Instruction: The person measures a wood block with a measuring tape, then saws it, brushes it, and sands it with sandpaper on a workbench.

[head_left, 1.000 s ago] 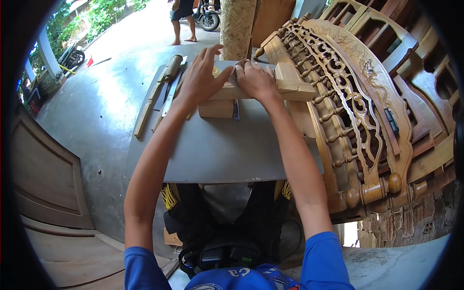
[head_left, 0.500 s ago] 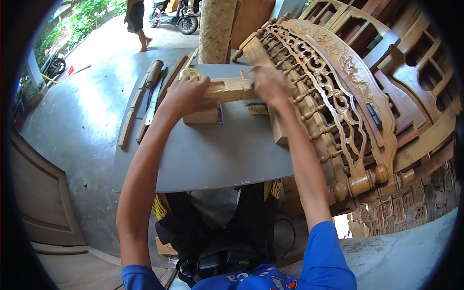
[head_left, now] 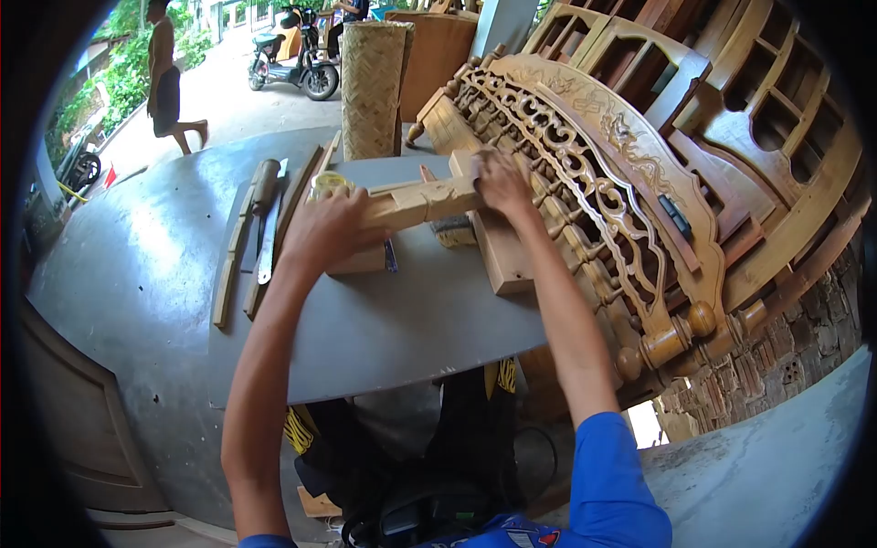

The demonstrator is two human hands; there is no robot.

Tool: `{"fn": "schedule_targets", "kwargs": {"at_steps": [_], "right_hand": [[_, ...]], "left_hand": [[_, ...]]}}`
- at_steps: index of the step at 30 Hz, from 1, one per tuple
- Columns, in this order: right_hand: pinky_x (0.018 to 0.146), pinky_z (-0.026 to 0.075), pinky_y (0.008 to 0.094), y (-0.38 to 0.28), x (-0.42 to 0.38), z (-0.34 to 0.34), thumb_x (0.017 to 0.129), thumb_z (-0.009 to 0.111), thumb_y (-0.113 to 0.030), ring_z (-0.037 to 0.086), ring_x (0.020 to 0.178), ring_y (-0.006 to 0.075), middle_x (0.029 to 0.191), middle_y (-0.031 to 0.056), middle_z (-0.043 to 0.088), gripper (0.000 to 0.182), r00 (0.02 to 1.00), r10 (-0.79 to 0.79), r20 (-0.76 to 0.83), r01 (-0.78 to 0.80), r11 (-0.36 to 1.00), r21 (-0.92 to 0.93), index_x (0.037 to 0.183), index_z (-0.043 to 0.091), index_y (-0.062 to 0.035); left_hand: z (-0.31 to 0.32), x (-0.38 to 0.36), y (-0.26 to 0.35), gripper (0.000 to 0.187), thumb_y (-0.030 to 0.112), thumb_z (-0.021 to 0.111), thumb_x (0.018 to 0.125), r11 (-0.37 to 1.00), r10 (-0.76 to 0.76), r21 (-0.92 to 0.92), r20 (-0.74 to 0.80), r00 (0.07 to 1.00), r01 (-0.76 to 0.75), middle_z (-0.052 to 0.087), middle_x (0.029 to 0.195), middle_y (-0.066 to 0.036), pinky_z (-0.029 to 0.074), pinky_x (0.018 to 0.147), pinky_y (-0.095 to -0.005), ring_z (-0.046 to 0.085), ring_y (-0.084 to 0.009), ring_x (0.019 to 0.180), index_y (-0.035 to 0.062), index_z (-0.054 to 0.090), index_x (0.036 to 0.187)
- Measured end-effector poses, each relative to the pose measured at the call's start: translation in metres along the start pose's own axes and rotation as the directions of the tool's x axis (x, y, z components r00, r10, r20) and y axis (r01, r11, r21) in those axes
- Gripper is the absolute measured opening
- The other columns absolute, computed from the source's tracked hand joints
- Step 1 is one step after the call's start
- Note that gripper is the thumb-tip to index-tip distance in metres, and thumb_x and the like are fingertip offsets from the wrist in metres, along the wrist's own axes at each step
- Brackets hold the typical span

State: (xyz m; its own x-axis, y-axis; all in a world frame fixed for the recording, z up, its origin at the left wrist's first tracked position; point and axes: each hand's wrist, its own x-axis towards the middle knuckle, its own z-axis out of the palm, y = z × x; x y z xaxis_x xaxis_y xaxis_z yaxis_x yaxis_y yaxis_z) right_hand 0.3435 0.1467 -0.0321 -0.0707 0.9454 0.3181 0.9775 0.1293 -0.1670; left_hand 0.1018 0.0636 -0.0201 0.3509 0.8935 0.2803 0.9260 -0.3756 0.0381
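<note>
A pale wooden piece with notched, carved faces is held above the grey table. My left hand is wrapped round its left end. At the right end, my right hand is closed, slightly blurred; its fingertips are partly hidden. Beneath the piece lie a wooden block and a brush-like thing. A longer wooden block lies below my right hand. Behind my left hand is a yellowish tape roll.
Wooden strips and a handsaw-like blade lie along the table's left side. Carved wooden furniture panels lean on the right. A woven roll stands behind the table. A person walks outside near a motorbike.
The view has shifted, so the table sits lower in it. Both hands stay at the wooden piece, and its right end has tilted upward. The person outside has moved left.
</note>
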Motion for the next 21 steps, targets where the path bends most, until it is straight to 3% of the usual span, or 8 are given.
{"fn": "schedule_targets", "kwargs": {"at_steps": [1, 5, 6, 10, 13, 14, 18, 21], "right_hand": [[0.107, 0.009, 0.0452, -0.001, 0.011, -0.009, 0.089, 0.022, -0.042, 0.022, 0.130, 0.0250, 0.135, 0.0149, 0.034, 0.055, 0.991, 0.135, 0.023, -0.135, 0.991, 0.007, 0.132, 0.033, -0.0091], [0.106, 0.014, 0.0440, -0.032, -0.030, 0.010, 0.090, 0.022, -0.039, 0.026, 0.129, 0.0263, 0.134, 0.0182, 0.034, 0.053, 0.881, -0.466, -0.082, 0.467, 0.884, -0.002, 0.130, 0.037, -0.0072], [0.106, 0.015, 0.0443, -0.037, -0.024, -0.020, 0.090, 0.021, -0.038, 0.028, 0.127, 0.0271, 0.135, 0.0170, 0.034, 0.053, 0.924, -0.347, 0.159, 0.336, 0.937, 0.091, 0.129, 0.037, -0.0057], [0.107, 0.009, 0.0470, -0.014, 0.018, 0.008, 0.090, 0.018, -0.040, 0.021, 0.130, 0.0276, 0.138, 0.0120, 0.030, 0.058, 0.990, 0.117, -0.079, -0.111, 0.991, 0.078, 0.133, 0.030, -0.0025], [0.108, 0.005, 0.0444, -0.047, -0.026, 0.017, 0.090, 0.016, -0.043, 0.020, 0.131, 0.0263, 0.140, 0.0106, 0.026, 0.060, 0.896, -0.433, -0.101, 0.436, 0.900, 0.017, 0.135, 0.026, -0.0042], [0.108, 0.005, 0.0446, -0.045, -0.026, 0.008, 0.090, 0.014, -0.045, 0.019, 0.131, 0.0263, 0.140, 0.0113, 0.027, 0.061, 0.875, -0.481, -0.053, 0.481, 0.877, -0.017, 0.135, 0.025, -0.0058], [0.107, 0.007, 0.0463, -0.005, 0.024, 0.019, 0.090, 0.013, -0.046, 0.026, 0.129, 0.0290, 0.138, 0.0131, 0.030, 0.062, 0.989, 0.068, -0.134, -0.049, 0.988, 0.144, 0.132, 0.031, -0.0038], [0.106, 0.012, 0.0475, -0.043, -0.021, 0.008, 0.091, 0.008, -0.043, 0.028, 0.127, 0.0297, 0.136, 0.0148, 0.032, 0.061, 0.909, -0.407, -0.089, 0.408, 0.913, -0.003, 0.131, 0.032, -0.0043]], "left_hand": [[0.005, 0.001, -0.001, 0.059, 0.053, 0.058, 0.074, 1.000, 0.015, 0.017, -0.059, 0.998, -0.014, 0.058, 0.091, -0.019, 0.045, 0.075, -0.0399, 0.057, -0.0313, 0.090, 0.0000, 0.051, 0.099], [0.008, 0.001, -0.002, 0.057, 0.052, 0.057, 0.074, 1.000, 0.020, 0.008, -0.109, 0.994, -0.019, 0.060, 0.089, -0.018, 0.046, 0.074, -0.0389, 0.059, -0.0305, 0.088, -0.0006, 0.053, 0.094], [0.009, 0.000, -0.001, 0.058, 0.053, 0.058, 0.074, 1.000, 0.024, -0.007, -0.126, 0.992, -0.025, 0.060, 0.089, -0.018, 0.047, 0.074, -0.0390, 0.059, -0.0304, 0.088, -0.0005, 0.053, 0.095], [0.006, 0.002, 0.003, 0.059, 0.054, 0.058, 0.073, 0.998, -0.007, 0.055, -0.076, 0.997, 0.011, 0.060, 0.088, -0.017, 0.047, 0.072, -0.0389, 0.059, -0.0299, 0.086, -0.0003, 0.053, 0.095], [0.010, 0.004, 0.000, 0.060, 0.054, 0.058, 0.073, 1.000, 0.003, -0.004, -0.066, 0.998, -0.003, 0.059, 0.087, -0.018, 0.047, 0.074, -0.0393, 0.059, -0.0300, 0.086, -0.0005, 0.052, 0.097], [0.008, 0.006, -0.002, 0.061, 0.054, 0.058, 0.073, 1.000, 0.002, -0.015, -0.058, 0.998, -0.003, 0.059, 0.088, -0.018, 0.047, 0.074, -0.0396, 0.059, -0.0300, 0.086, -0.0006, 0.052, 0.098], [0.003, 0.006, -0.001, 0.061, 0.054, 0.058, 0.073, 1.000, 0.012, -0.010, -0.018, 1.000, -0.012, 0.059, 0.088, -0.019, 0.046, 0.075, -0.0407, 0.059, -0.0304, 0.087, -0.0005, 0.051, 0.099], [0.005, 0.007, -0.003, 0.060, 0.054, 0.058, 0.073, 0.999, 0.035, -0.017, 0.010, 0.999, -0.035, 0.059, 0.089, -0.019, 0.046, 0.075, -0.0406, 0.059, -0.0307, 0.087, 0.0003, 0.050, 0.099]]}}
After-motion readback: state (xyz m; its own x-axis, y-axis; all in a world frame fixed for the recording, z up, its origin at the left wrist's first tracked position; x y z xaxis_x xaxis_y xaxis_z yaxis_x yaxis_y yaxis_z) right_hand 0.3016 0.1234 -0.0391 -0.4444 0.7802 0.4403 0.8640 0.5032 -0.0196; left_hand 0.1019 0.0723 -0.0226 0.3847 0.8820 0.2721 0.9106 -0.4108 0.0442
